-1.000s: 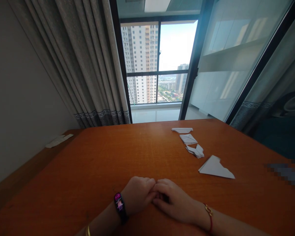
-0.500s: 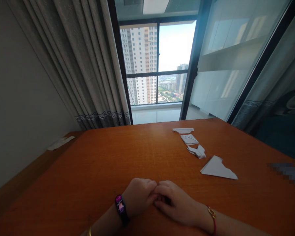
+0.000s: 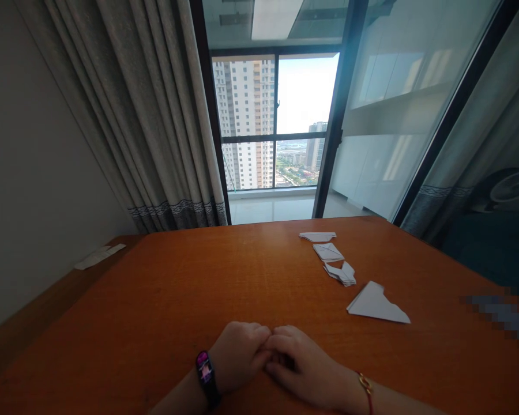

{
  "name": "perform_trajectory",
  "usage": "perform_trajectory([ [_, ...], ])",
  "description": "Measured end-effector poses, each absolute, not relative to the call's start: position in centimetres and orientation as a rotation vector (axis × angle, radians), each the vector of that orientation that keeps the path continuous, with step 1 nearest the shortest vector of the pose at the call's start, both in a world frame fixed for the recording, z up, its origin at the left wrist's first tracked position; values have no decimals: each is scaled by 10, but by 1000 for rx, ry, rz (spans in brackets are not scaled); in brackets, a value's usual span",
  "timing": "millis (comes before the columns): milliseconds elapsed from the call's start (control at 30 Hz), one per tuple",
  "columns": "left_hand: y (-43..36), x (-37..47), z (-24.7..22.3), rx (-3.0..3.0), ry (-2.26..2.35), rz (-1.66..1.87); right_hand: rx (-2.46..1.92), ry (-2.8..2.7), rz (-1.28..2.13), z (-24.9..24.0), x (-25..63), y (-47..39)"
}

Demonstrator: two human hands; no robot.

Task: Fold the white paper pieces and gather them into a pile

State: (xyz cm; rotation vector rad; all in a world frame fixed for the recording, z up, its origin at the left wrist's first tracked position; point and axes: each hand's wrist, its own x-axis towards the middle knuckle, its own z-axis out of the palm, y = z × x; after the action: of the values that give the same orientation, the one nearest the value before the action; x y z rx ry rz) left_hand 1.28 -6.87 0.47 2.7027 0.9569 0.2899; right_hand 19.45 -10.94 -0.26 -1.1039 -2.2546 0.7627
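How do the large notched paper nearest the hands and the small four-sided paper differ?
The notched paper looks larger than the four-sided paper. The notched paper has an uneven edge; the four-sided paper has straighter edges and visible lines. The notched paper lies nearer the right hand than the four-sided paper. Both are white and lie on the table.

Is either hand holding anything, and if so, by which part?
Nothing visibly held: the left hand and right hand touch each other, and the nearest folded white paper lies apart from both.

Our left hand (image 3: 237, 356) and right hand (image 3: 305, 368), touching.
Both loosely curled, fingers (image 3: 281, 344) meeting; left forearm (image 3: 179, 393) and right forearm (image 3: 402, 399) slanting inward.
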Motion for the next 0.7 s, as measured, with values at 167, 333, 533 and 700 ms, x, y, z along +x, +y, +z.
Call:
perform_trajectory([
  [167,-70,13,5,2680,969,280,-1131,-2230,788,-1,194,-110],
  [333,-70,14,5,2691,977,261,-1119,-2234,804,-1,195,-112],
  [533,-70,14,4,2719,987,252,-1112,-2244,795,-2,195,-111],
  [700,-70,13,3,2735,982,265,-1113,-2241,796,-3,195,-111],
])
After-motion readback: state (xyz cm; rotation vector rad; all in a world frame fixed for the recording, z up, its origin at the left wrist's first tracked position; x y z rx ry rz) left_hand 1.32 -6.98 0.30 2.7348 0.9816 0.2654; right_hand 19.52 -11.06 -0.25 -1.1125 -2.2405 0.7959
